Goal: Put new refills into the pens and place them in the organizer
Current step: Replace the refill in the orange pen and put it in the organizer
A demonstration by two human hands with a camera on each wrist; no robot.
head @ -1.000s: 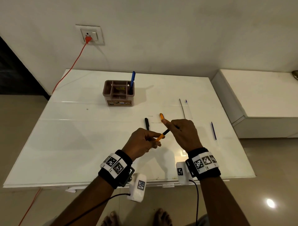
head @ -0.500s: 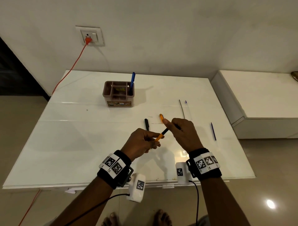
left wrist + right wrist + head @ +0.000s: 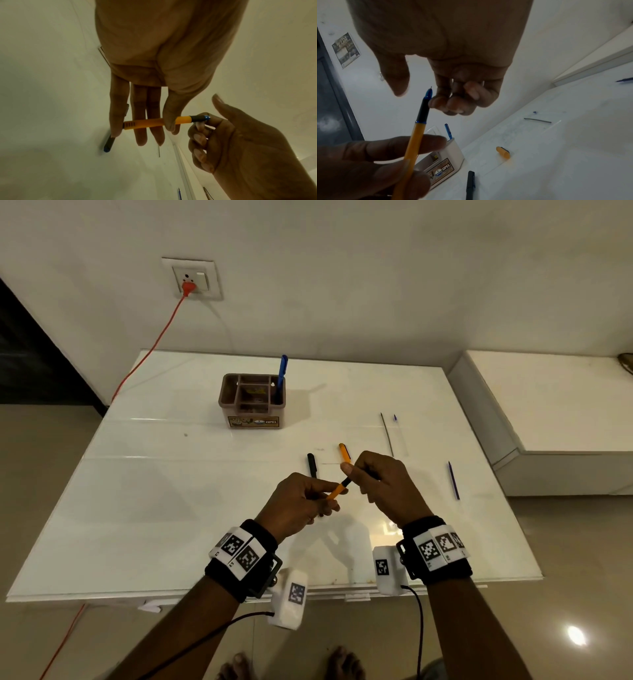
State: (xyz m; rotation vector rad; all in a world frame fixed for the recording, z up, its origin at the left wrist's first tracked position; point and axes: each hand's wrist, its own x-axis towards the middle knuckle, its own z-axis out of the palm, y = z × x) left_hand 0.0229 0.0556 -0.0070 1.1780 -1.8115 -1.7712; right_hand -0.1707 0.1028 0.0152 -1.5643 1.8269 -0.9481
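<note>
While gripping pen point(image 3: 337, 491) by the barrel in left hand point(image 3: 294, 505), above table point(image 3: 171, 508), hold steady and seat tip straight. Cannot tell whether pinching with right hand point(image 3: 387, 487), curled at tip, thumb lifted. Counted: one blue pen point(image 3: 282, 371) in organizer point(image 3: 224, 392), one orange cap point(image 3: 344, 451), one black pen or cap point(image 3: 311, 465), three loose refills point(image 3: 387, 434).
</note>
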